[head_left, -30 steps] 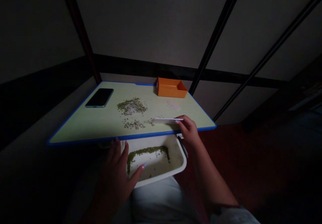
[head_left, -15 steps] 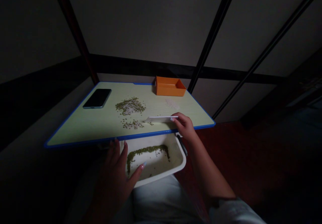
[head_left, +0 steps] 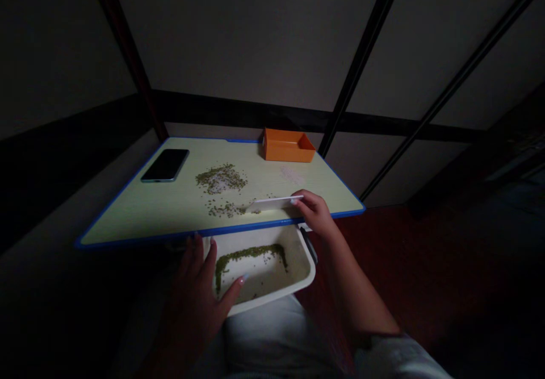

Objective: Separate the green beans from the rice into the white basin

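My right hand (head_left: 314, 213) pinches one end of a thin white card (head_left: 275, 203), held on edge on the pale green tabletop (head_left: 149, 214). The card's left end is beside a small scatter of green and whitish grains (head_left: 225, 209). Farther back lies a larger mixed pile (head_left: 220, 179) of green beans or seeds and pale grains. My left hand (head_left: 200, 282) rests with spread fingers over the left side of a white tub (head_left: 304, 271). Green grains (head_left: 251, 252) line the bottom of this tub, mostly along its far side; my left hand hides its left end.
A dark-screened phone (head_left: 166, 165) lies at the table's left. At the back right stands an orange open box (head_left: 289, 146), with a faint patch of pale grains (head_left: 292, 175) in front of it. A panelled wall (head_left: 255, 38) rises behind the table. The tub is at the table's blue front edge.
My right hand and the card have shifted slightly left, with the card now by the small scatter's right side. The left hand and tub stay in place; the view has moved a little.
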Motion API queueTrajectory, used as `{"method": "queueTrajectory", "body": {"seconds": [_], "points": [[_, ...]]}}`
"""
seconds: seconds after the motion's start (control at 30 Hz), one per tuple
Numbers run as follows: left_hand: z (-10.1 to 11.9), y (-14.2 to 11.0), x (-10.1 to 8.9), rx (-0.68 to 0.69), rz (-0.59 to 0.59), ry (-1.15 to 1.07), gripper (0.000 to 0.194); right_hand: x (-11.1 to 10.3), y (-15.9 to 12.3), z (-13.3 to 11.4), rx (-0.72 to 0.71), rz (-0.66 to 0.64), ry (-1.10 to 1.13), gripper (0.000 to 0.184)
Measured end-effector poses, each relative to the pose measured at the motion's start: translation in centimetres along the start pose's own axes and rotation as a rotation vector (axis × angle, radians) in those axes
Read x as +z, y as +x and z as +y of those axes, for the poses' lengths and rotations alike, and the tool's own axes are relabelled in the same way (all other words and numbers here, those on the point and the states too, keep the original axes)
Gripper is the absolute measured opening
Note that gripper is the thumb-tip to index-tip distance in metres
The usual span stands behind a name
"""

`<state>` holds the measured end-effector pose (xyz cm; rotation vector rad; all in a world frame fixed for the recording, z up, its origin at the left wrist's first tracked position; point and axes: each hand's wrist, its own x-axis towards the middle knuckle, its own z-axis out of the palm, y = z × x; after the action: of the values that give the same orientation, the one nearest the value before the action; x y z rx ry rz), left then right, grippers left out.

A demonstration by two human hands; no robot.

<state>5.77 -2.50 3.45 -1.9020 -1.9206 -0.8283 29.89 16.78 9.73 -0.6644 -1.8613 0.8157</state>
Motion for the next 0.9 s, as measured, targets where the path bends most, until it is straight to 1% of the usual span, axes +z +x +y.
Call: {"method": "queueTrajectory", "body": {"seconds": [0.2, 0.33, 0.53, 0.7, 0.9], "points": [[0.1, 0.1, 0.0, 0.009, 0.018, 0.002, 0.078, 0.3, 1.2, 0.7, 0.03, 0.035, 0.051, 0.013], [0.1, 0.2, 0.0, 0.018, 0.021, 0.007, 0.078, 0.5, 2.1, 1.3, 0.033, 0.093, 0.079, 0.015], [0.2, 0.2, -0.2, 0.017, 0.019, 0.009, 0.077, -0.3, 2.1, 1.7, 0.042, 0.186, 0.087, 0.017], [0.3, 0.2, -0.3, 0.009, 0.019, 0.008, 0.076, -1.0, 1.7, 1.8, 0.056, 0.192, 0.086, 0.017], [0.2, 0.2, -0.1, 0.014, 0.028, 0.008, 0.076, -1.0, 1.6, 2.1, 0.073, 0.179, 0.09, 0.017]]}}
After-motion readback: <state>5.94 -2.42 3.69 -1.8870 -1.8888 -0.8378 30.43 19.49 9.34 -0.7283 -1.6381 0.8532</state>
